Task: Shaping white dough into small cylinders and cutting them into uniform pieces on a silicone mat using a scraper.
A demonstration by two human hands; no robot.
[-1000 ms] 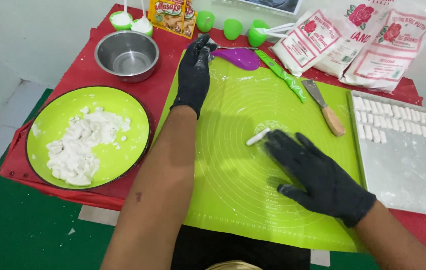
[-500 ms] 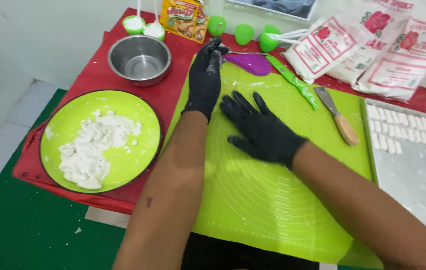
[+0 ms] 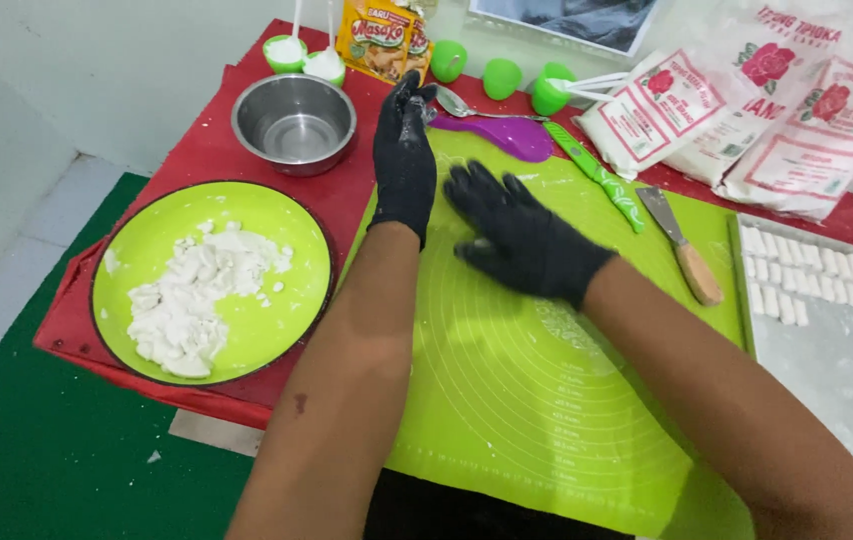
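Observation:
Both my hands wear black gloves. My left hand (image 3: 405,150) lies flat on the far left edge of a lime-green silicone mat (image 3: 547,400), fingers straight and holding nothing. My right hand (image 3: 522,235) presses palm-down on the mat just right of it, fingers spread. A sliver of white dough (image 3: 483,243) shows under its palm; the rest of that piece is hidden. To the left, a green plate (image 3: 147,230) holds a heap of white dough lumps (image 3: 197,300).
A steel bowl (image 3: 294,120) stands behind the plate. A purple spatula (image 3: 507,135), green knife (image 3: 602,180) and wooden-handled scraper (image 3: 682,245) lie along the mat's far and right sides. A grey tray (image 3: 837,370) with rows of cut dough pieces (image 3: 817,275) sits right; flour bags (image 3: 747,110) lie behind.
My right hand has slid from the mat's right side to its upper left, over the small dough stick, ending beside my left hand. The left hand has stayed put.

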